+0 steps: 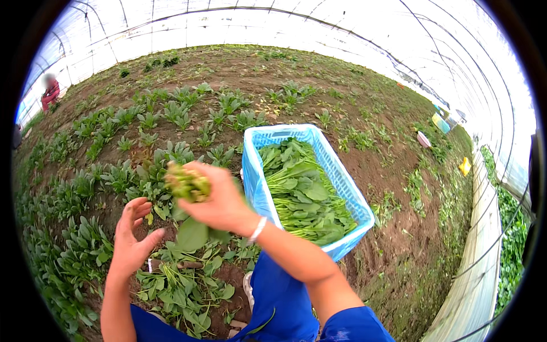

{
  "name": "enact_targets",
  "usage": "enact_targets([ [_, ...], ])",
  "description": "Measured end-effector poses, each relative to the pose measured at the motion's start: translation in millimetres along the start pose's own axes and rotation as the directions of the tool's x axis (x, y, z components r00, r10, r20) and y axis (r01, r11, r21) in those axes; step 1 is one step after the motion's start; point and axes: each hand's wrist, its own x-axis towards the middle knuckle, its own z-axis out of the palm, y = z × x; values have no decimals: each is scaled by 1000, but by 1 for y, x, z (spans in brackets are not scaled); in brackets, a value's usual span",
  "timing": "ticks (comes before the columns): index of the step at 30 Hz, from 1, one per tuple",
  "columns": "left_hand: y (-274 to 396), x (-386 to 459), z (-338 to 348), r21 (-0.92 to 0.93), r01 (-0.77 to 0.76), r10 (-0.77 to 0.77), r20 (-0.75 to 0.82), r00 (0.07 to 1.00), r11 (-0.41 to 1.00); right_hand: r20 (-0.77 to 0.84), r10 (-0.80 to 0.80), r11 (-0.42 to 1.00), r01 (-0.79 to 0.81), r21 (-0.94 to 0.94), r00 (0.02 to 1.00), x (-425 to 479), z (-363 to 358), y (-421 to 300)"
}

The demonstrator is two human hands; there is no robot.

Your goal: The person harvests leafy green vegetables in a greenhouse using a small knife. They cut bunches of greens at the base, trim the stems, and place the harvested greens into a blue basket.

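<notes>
My right hand [222, 199] grips a bunch of leafy greens [188, 184], its cut stem ends toward the left and some broad leaves hanging below the palm. The bunch is blurred. To its left, my left hand [134, 235] is raised with fingers and thumb apart, holding nothing. Right of my right hand stands a blue plastic crate [342, 171] with a thin blue liner, holding many leafy greens [305, 192] laid in layers. Picked greens [183, 286] lie loose on the soil below my hands, beside a tool with a brown handle [190, 265], partly hidden by leaves.
Rows of growing leafy plants [81, 248] cover the left side. A person in red [50, 92] is at the far left. A pink basin [423, 139] and a yellow bag [465, 166] lie at the right, near the plastic side wall [466, 273] of the greenhouse.
</notes>
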Motion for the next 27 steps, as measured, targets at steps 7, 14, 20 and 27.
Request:
enact_targets([
  [7, -55, 42, 27, -76, 293, -267, 243, 933, 953, 333, -352, 8, 358, -934, 875, 23, -170, 74],
  [14, -88, 177, 242, -18, 443, -410, 345, 844, 897, 264, -328, -20, 273, -962, 907, 23, -227, 182],
  [20, -115, 234, 386, 85, 338, -348, 162, 923, 937, 248, -354, 41, 280, -959, 902, 42, -224, 251],
  [27, -164, 227, 398, 188, 93, -78, -87, 993, 978, 50, -80, 324, 73, -943, 996, -7, -203, 372],
])
